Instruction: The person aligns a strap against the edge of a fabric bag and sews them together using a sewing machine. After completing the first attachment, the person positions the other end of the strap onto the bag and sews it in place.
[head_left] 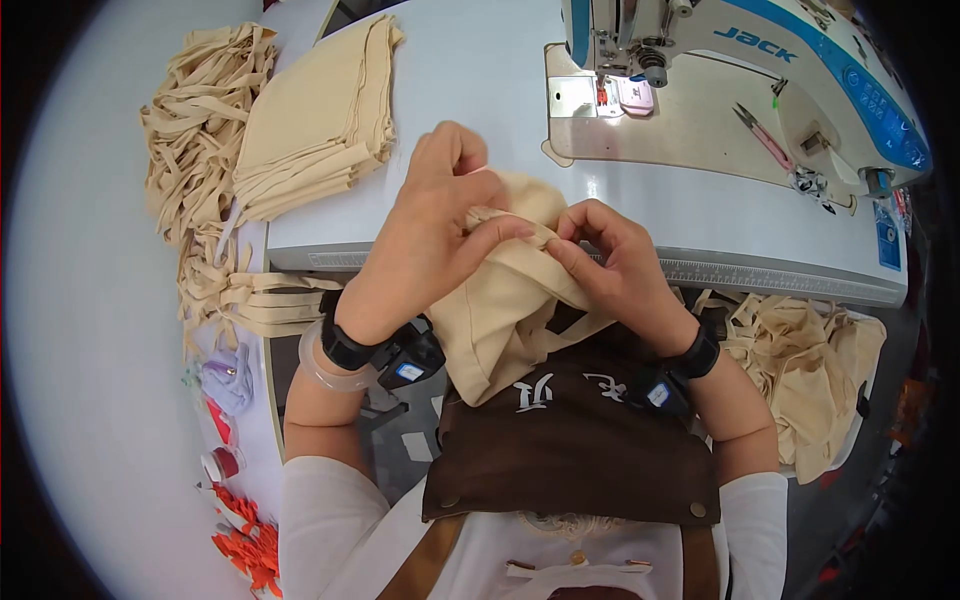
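A beige cloth bag hangs bunched in front of my chest, just off the table's front edge. My left hand pinches its upper edge between thumb and fingers, and some of those fingers are bent out of sight. Close by on the right, my right hand grips the same folded edge with thumb and forefinger. A strap-like strip of the fabric runs down to the right below this hand. The bag's lower part rests against my brown apron.
A sewing machine stands at the back right, with thread snips on its bed. Folded beige panels and heaped straps lie left. A bin at lower right holds beige cloth pieces. A ruler strip edges the table.
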